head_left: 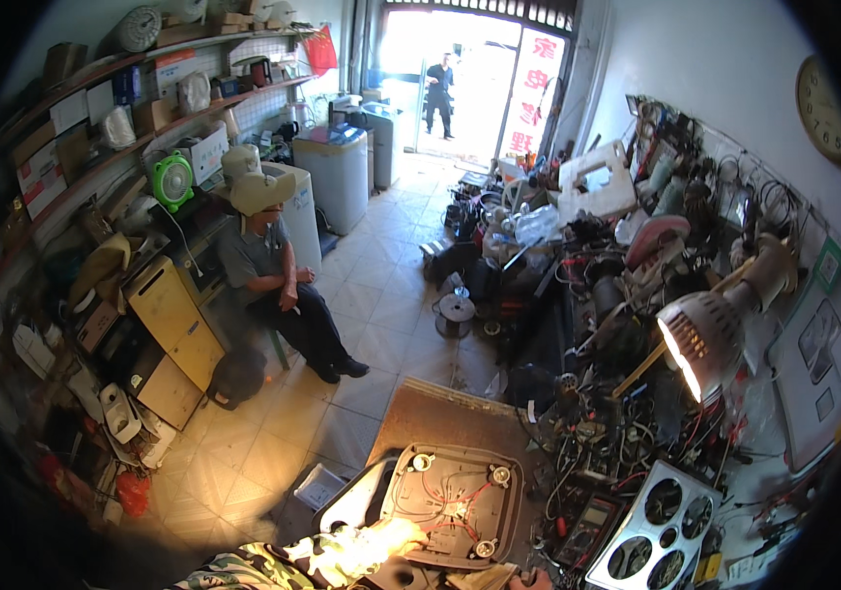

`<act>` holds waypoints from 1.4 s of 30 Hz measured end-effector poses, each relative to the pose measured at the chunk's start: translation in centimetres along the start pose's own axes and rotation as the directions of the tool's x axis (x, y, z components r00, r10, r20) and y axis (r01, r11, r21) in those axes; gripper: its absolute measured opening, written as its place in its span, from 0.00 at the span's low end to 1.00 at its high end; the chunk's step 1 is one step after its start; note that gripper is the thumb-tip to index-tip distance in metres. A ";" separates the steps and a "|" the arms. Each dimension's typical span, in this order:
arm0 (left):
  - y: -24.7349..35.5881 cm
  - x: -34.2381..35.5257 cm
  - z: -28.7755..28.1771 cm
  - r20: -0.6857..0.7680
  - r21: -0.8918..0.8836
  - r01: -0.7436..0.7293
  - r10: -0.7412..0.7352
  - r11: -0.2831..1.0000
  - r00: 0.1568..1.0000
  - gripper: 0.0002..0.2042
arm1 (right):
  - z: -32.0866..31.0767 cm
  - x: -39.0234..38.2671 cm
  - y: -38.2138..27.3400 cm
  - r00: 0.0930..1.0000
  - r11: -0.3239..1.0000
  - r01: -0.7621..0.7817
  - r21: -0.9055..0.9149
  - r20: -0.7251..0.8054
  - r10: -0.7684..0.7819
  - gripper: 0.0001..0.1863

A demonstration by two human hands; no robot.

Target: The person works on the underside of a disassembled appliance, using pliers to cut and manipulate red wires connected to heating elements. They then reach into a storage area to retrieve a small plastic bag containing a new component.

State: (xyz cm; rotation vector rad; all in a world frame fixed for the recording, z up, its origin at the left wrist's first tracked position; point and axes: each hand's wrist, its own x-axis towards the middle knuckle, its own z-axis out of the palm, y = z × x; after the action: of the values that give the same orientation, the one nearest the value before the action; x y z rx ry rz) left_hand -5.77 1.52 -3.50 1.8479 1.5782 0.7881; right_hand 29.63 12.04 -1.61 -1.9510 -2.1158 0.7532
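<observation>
A brown plastic appliance base [410, 506] lies open-side up on the workbench, with red wires and round metal-topped posts near its corners. My left hand [394, 538], in a camouflage sleeve and washed out by lamp light, rests over its near left rim. The fingers look curled and drawn together; what they hold, if anything, is lost in the glare. Only a small part of my right hand [530, 580] shows at the lower edge, just beyond the base's near right corner. Its fingers are mostly cut off. Close by is a tan piece [484, 578] I cannot make out.
A lit lamp [700, 344] hangs over the right side. Beneath are tangled wires and parts, a multimeter [592, 521] and a panel with round openings [654, 526]. A person in a hat [268, 246] sits at the left; another person [440, 93] stands beyond the doorway.
</observation>
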 end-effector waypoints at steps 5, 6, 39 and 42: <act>0.8 -0.1 -0.9 -0.004 -0.038 0.019 -0.020 0.999 1.000 0.10 | 3.5 1.9 5.7 0.997 0.996 0.064 0.069 0.027 -0.066 0.23; 0.8 -0.1 -1.1 -0.007 -0.035 0.026 -0.026 0.999 1.000 0.10 | 3.0 1.8 5.4 0.994 0.994 0.077 0.083 0.077 -0.083 0.23; 1.5 1.6 -2.0 -0.171 0.061 -0.014 0.025 0.998 0.985 0.13 | -0.9 0.3 -1.9 0.991 0.996 -0.004 0.090 -0.135 0.016 0.20; 1.6 0.9 -1.4 -0.220 0.094 -0.018 0.038 0.995 0.975 0.13 | -1.7 0.5 -3.3 0.995 0.987 0.012 0.157 -0.097 0.003 0.19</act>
State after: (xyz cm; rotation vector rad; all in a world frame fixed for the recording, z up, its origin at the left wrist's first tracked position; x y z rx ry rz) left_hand -5.64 2.31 -1.33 1.9042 1.7553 0.9794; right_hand 27.45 12.91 1.30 -1.8606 -1.9418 0.7830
